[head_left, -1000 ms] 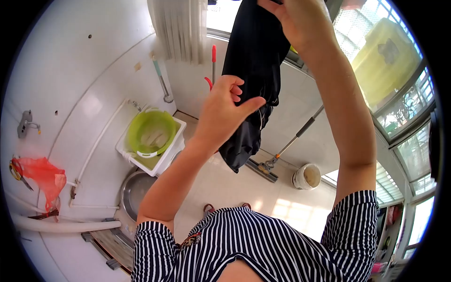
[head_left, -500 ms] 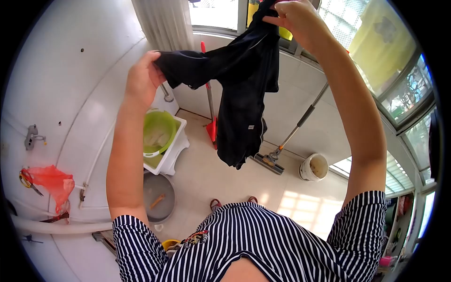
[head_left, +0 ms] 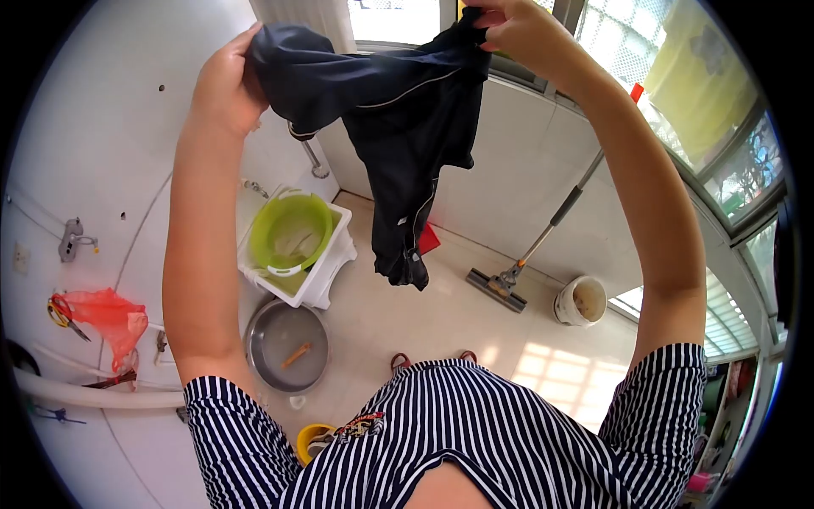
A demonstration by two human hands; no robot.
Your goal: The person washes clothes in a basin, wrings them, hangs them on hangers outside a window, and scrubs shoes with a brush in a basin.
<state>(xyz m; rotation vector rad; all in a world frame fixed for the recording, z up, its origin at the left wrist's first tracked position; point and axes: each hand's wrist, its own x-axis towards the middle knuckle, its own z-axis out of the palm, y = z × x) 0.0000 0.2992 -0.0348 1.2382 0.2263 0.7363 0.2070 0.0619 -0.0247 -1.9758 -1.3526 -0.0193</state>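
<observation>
A dark garment [head_left: 394, 106] with thin pale piping hangs in front of me, held up at two places. My left hand [head_left: 227, 85] is closed on one end of it at the upper left, with the fingertips partly behind the cloth. High up near the window, my right hand [head_left: 515, 32] pinches the other end. The cloth stretches between both hands, and a narrow part with a small pale label dangles down the middle. I cannot tell whether it is a jacket or trousers.
Below left, a green basin [head_left: 292, 231] sits on a white plastic stand [head_left: 326, 276], beside a round metal basin [head_left: 290, 343]. A mop [head_left: 543, 242] leans on the wall near a white bucket [head_left: 581, 301]. A red bag [head_left: 110, 322] hangs on the left wall.
My left hand has moved up and left, pulling its end of the garment higher and wider. My right hand has shifted slightly left. The hanging part has swung left.
</observation>
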